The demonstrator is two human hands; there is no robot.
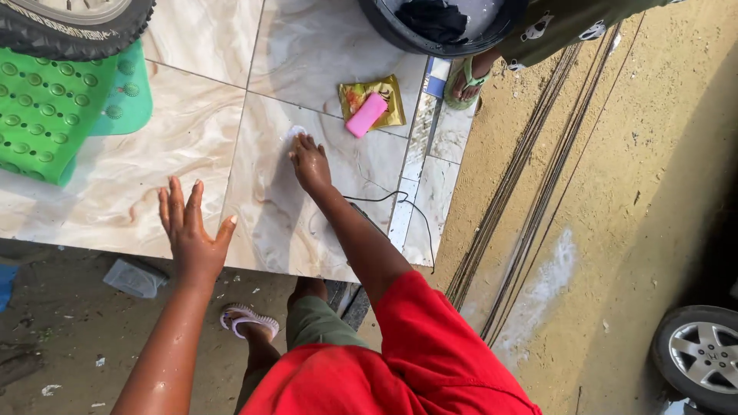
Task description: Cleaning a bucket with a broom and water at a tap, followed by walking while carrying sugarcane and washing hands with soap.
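At the far left a green perforated plastic mat [46,115] lies on the marbled cream tiled floor [192,138], with a black knobbly rubber tyre [73,27] resting over its far edge. Near the tiles' near edge, a crumpled clear plastic wrapper [134,277] sits on the bare ground. The left hand [192,230] hovers over the tiles with fingers spread wide and palm down, released and holding nothing. Further right, the right hand [310,163] presses down on the tile, its fingers bent over a small white soapy patch [295,131] at the fingertips; whether it grasps anything there I cannot tell. A thin black cord [388,198] trails across the tile just right of that forearm. Beyond the right hand, a pink oblong bar of soap [366,114] lies on a gold foil wrapper [382,96]. At the far edge stands a black round basin [438,27], and beside it another person's foot in a green sandal [465,81]. On the sandy ground lie long thin metal rods [523,184], and a car wheel [703,353] shows at the near right.
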